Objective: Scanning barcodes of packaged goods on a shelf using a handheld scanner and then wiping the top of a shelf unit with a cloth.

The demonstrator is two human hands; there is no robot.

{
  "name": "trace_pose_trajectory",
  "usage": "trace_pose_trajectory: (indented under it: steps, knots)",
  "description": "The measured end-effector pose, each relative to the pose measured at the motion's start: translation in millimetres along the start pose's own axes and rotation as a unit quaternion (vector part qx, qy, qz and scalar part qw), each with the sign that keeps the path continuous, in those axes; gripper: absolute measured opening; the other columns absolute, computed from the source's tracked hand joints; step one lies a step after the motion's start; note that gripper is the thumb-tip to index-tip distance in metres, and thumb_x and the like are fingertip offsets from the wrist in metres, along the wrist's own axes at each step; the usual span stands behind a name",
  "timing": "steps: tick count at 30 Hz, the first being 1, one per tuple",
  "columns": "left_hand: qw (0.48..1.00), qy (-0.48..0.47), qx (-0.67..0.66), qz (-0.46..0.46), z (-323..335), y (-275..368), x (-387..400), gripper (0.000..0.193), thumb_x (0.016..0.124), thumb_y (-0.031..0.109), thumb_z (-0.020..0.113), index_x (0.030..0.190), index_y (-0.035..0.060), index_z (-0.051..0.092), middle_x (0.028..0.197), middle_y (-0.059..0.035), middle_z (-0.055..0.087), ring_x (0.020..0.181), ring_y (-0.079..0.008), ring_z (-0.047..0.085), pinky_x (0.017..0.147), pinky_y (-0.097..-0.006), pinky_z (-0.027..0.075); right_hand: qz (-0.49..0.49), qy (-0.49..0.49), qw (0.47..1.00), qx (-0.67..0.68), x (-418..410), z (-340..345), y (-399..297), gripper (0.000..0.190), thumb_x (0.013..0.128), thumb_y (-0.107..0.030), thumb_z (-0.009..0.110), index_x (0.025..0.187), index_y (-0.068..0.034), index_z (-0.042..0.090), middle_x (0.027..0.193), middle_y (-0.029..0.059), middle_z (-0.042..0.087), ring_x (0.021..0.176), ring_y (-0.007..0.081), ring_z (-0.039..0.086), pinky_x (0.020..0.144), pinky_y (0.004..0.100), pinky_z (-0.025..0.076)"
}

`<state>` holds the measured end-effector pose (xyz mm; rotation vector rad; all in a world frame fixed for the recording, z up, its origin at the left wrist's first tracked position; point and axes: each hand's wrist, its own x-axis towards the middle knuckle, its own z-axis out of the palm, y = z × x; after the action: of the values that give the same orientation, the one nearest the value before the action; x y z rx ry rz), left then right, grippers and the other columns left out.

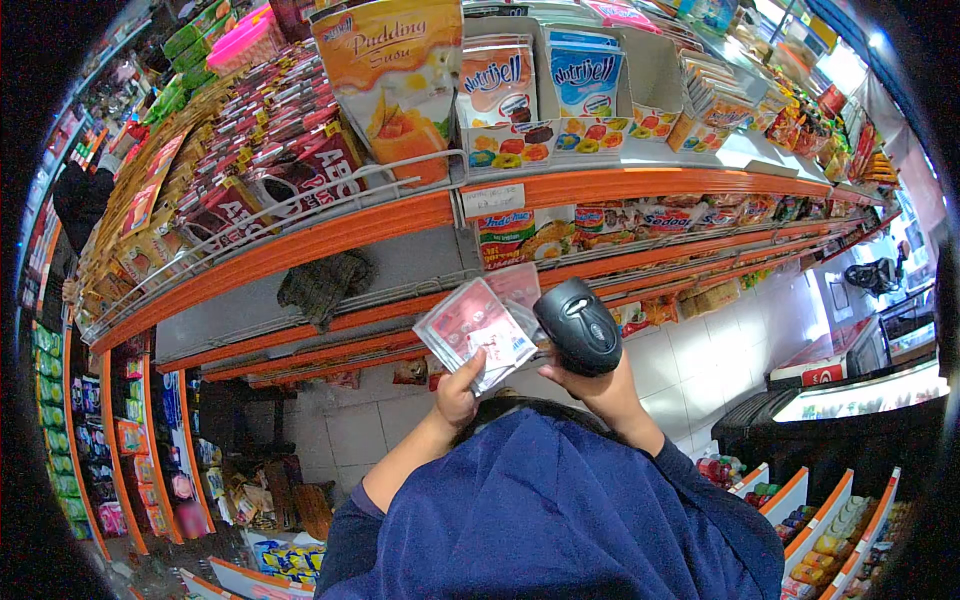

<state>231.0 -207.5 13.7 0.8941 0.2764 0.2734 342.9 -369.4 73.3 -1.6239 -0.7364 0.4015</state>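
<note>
A fanned stack of clear plastic card sleeves [475, 324] with red and white inserts is pinched in my left hand [456, 395], its thumb on top. The top sleeve carries a white slip with writing. My right hand [602, 390] grips a black handheld barcode scanner [579, 327] from below, its rounded head facing up beside the sleeves. The scanner's handle is mostly hidden. Both hands are in front of my torso, before an orange-edged shelf [405, 217].
Above stand an orange Nutrijell pudding pouch [394, 82], ABC coffee sachets [300, 180] and Nutrijell boxes [585, 135]. Instant noodle packs [510, 236] line the shelf below. A dark crumpled cloth [326, 285] lies left. A person in dark clothing [79, 199] is at far left.
</note>
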Motion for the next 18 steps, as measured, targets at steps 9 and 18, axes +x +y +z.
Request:
trace_pose_trajectory:
  steps: [9, 18]
  knots:
    - [0.993, -0.049, 0.070, -0.083, -10.3, -8.1, 3.0, 0.041, 0.096, 0.030, 0.040, 0.119, -0.0015, 0.050, 0.112, -0.0090, 0.057, 0.101, -0.0161, 0.055, 0.088, -0.0279, 0.041, -0.071, 0.069, 0.988, -0.120, 5.2, 12.4, -6.6, 0.038, 0.065, -0.016, 0.080, 0.094, -0.003, 0.060, 0.086, 0.0077, 0.063, 0.077, 0.0188, 0.061, 0.069, 0.0294, 0.048]
    - [0.993, -0.042, 0.070, -0.082, -8.3, -10.3, 6.6, 0.053, 0.095, 0.038, 0.034, 0.124, -0.0055, 0.043, 0.120, -0.0135, 0.053, 0.110, -0.0227, 0.052, 0.094, -0.0331, 0.041, 0.025, 0.063, 0.998, -0.017, 3.0, 7.5, 4.0, 0.038, 0.069, -0.017, 0.078, 0.099, -0.003, 0.059, 0.089, 0.0057, 0.064, 0.081, 0.0135, 0.058, 0.074, 0.0288, 0.046]
